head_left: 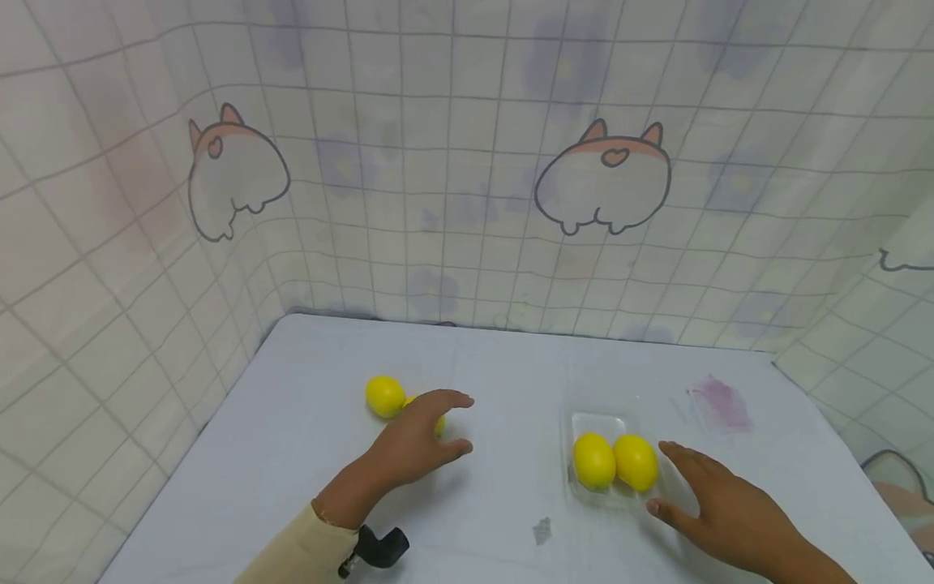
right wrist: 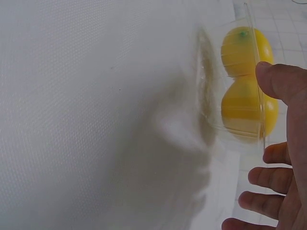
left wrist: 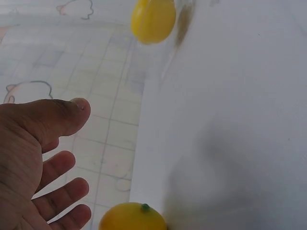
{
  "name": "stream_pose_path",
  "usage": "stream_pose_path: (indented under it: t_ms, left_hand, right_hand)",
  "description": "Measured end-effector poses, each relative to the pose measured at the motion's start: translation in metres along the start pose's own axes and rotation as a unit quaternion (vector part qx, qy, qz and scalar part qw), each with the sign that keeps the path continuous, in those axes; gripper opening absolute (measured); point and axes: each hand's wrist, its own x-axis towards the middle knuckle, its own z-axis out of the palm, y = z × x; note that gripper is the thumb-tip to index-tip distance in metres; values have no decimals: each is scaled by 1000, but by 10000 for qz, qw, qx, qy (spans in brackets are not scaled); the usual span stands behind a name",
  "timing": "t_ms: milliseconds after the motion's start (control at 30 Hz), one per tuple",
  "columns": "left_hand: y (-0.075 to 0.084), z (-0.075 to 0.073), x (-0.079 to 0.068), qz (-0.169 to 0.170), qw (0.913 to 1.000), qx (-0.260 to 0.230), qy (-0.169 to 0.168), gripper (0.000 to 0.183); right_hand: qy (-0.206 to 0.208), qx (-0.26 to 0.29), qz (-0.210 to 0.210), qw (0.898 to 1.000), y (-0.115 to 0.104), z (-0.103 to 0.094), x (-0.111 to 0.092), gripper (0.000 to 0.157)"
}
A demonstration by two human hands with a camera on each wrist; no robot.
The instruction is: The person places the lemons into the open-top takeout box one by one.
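Note:
My left hand [head_left: 419, 434] hovers over the left part of the table, its fingers and thumb spread apart with nothing between them. Partly hidden behind it is one lemon [head_left: 440, 426], beside another yellow lemon [head_left: 384, 396]. In the left wrist view a lemon [left wrist: 133, 218] shows below the fingers. A clear plastic container [head_left: 600, 423] on the right holds two lemons, one left [head_left: 594, 461] and one right [head_left: 636, 462]. Beside its right side is my right hand [head_left: 730, 511], fingers extended. In the right wrist view the thumb is close to the container's rim [right wrist: 262, 115]; contact cannot be told.
The white table [head_left: 503, 389] is backed by a grid-patterned curtain [head_left: 452, 162] with cartoon animals, which also hangs at both sides. A pink stain [head_left: 721, 404] and a small grey mark [head_left: 541, 531] lie on the tabletop. A black device [head_left: 383, 547] sits at the left wrist.

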Motion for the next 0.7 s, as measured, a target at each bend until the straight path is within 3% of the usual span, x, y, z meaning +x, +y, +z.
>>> stream_pose_path:
  t_ms: [167,400,700]
  left_hand:
    - [-8,-5,-7,-314,9995,15,88,56]
    - [-17,-11,-11,-220,9987,250,395,57]
    - [-27,-14,-15,-385,9957,438,718,59]
  right_hand:
    - [-52,-49,28,10000,-1,0,1,101]
    - [-67,-29,86,9999,-2,-1,1,101]
    - [54,28,-14,10000,-4,-2,-2,97]
